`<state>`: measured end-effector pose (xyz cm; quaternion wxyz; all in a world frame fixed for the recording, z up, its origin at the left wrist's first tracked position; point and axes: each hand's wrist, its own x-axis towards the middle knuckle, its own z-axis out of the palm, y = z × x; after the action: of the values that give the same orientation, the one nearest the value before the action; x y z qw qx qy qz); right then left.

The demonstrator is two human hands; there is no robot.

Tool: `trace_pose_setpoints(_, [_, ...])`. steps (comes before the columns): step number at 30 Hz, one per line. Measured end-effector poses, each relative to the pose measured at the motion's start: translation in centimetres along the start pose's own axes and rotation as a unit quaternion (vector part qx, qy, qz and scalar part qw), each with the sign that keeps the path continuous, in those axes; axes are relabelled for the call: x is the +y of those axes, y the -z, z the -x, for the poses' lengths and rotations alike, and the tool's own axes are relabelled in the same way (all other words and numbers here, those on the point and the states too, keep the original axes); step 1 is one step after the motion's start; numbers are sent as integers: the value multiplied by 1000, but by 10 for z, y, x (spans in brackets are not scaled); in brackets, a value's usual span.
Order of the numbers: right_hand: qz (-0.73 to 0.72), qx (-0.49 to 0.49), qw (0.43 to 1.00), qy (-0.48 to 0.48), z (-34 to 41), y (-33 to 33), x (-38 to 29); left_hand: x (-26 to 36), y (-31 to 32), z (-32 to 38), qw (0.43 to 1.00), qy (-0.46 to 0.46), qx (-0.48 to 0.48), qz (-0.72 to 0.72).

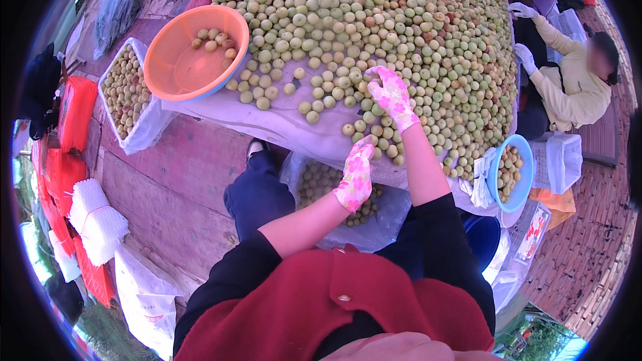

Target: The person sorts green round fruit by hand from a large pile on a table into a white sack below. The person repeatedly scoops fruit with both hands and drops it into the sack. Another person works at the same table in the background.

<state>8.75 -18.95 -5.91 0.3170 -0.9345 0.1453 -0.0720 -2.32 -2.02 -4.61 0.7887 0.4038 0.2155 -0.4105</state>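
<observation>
A broad heap of small round green fruit (321,15), some blushed red, covers the cloth-topped table before me. My right hand (393,95), in a pink floral glove, reaches over the heap's near part with its fingers bent down among the fruit. Whether a fruit is in its grasp is hidden. My left hand (356,173), gloved alike, is at the table's near edge, fingertips beside the closest fruit; its palm side is hidden. Below it, between my legs, a plastic-lined container (391,215) holds more fruit, partly covered by my left forearm.
An orange colander (175,62) with several brownish fruits rests at the table's left corner. Beside it stands a lined crate (123,95) of fruit. A blue basin (525,170) with fruit is at the right corner. Two people (572,85) sit along the right side. Red net bags (77,115) lie left.
</observation>
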Motion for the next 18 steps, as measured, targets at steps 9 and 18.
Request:
trace_pose_setpoints(9, [-81,-125,988,-37,23,36,-22,20,-9,-2,989,16,12,144])
trace_pose_setpoints(18, [-72,-128,989,8,27,20,-23,32,-12,-7,952,55,-69,293])
